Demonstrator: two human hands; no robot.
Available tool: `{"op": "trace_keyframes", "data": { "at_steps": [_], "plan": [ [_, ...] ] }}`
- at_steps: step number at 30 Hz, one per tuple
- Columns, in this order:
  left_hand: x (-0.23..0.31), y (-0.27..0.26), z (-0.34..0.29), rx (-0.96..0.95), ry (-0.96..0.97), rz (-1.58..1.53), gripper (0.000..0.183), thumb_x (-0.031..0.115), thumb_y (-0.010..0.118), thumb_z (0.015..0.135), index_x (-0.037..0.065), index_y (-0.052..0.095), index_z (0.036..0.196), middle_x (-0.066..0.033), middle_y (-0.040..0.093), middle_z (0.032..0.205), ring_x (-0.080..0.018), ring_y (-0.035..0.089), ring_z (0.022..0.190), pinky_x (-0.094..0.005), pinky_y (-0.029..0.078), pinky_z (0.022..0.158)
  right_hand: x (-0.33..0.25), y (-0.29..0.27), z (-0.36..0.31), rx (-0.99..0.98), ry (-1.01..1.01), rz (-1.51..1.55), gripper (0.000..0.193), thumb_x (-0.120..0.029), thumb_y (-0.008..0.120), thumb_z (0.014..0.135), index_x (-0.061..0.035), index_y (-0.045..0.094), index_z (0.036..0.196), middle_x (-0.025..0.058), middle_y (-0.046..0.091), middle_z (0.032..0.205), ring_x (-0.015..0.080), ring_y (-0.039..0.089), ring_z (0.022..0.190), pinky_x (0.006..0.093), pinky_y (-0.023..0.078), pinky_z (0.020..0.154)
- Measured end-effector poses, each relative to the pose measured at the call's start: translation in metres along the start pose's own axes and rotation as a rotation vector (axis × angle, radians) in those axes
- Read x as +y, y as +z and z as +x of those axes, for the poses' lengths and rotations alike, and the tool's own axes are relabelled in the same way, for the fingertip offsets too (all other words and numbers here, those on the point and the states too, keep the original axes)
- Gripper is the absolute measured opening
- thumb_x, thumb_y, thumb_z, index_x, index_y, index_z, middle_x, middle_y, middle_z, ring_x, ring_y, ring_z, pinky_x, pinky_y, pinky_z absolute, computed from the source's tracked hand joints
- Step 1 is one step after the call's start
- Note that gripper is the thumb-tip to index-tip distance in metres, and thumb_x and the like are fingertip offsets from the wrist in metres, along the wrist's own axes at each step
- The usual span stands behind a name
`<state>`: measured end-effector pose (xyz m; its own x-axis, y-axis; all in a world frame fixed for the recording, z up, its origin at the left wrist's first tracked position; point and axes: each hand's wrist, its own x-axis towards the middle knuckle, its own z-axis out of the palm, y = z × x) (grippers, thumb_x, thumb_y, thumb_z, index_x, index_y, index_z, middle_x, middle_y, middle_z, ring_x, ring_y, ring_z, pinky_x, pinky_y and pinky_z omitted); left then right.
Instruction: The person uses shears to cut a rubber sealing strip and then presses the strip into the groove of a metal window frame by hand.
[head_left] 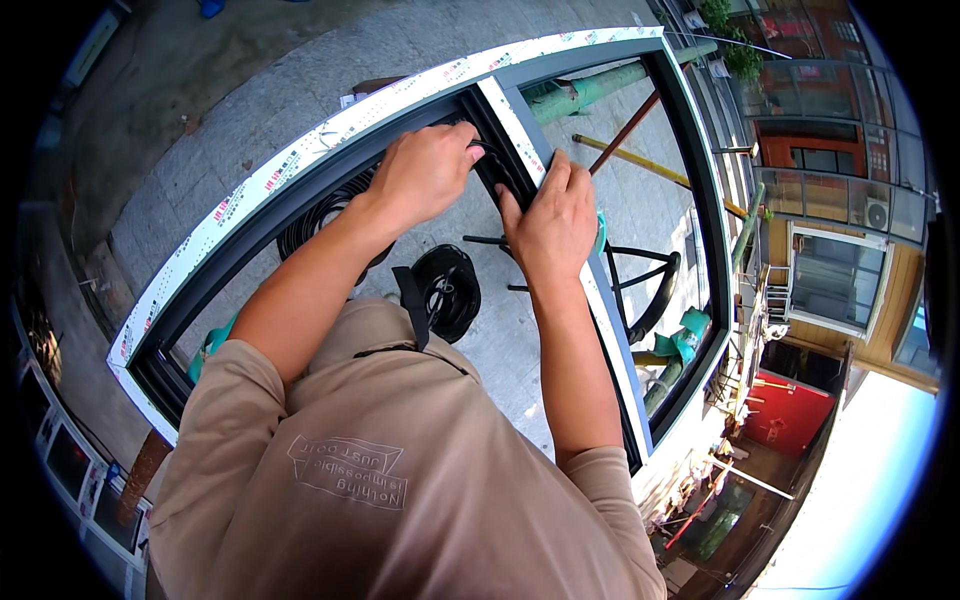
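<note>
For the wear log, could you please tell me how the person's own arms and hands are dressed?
Both hands, left hand and right hand, are bare: no gloves, rings or watch show. The forearms are bare too. A tan short-sleeved shirt with short sleeves ending above the elbows covers the upper arms; it bears a pale outlined print on the front. No straps or cables on the arms.

A paved stone floor (pixel 300 70) carries everything here. On it, seen through a large window frame (pixel 250 195) with dark inner edges and white protective film on its outer faces, lie two coils of black rubber strip (pixel 450 290), one partly hidden by a forearm. Green pipes (pixel 590 88) and a long yellow bar (pixel 650 165) lie on the paving too.
</note>
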<state>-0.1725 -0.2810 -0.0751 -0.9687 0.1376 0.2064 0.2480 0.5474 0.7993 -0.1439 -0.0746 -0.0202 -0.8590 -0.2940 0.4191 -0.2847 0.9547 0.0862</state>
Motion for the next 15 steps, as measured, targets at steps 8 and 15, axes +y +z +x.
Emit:
{"op": "trace_keyframes", "data": {
  "at_steps": [8, 15],
  "plan": [
    [0.008, 0.009, 0.006, 0.11, -0.085, -0.022, 0.026, 0.024, 0.074, 0.109, 0.0, 0.072, 0.118, -0.0272, 0.082, 0.098, -0.0506, 0.079, 0.096, -0.0604, 0.061, 0.085, -0.011, 0.007, 0.016, -0.199, 0.134, 0.035, 0.076, -0.037, 0.092, 0.091, 0.0053, 0.06, 0.145, 0.0231, 0.071, 0.117, 0.044, 0.075, 0.105, 0.0519, 0.062, 0.088],
    [0.005, 0.015, 0.009, 0.141, -0.116, -0.073, 0.027, 0.024, 0.077, 0.107, -0.001, 0.072, 0.117, -0.0281, 0.082, 0.1, -0.0499, 0.08, 0.095, -0.0591, 0.063, 0.085, -0.014, 0.013, 0.023, -0.113, 0.063, 0.039, 0.083, -0.035, 0.094, 0.087, 0.0071, 0.057, 0.148, 0.022, 0.069, 0.119, 0.0404, 0.073, 0.109, 0.0486, 0.062, 0.091]
  ]
}}
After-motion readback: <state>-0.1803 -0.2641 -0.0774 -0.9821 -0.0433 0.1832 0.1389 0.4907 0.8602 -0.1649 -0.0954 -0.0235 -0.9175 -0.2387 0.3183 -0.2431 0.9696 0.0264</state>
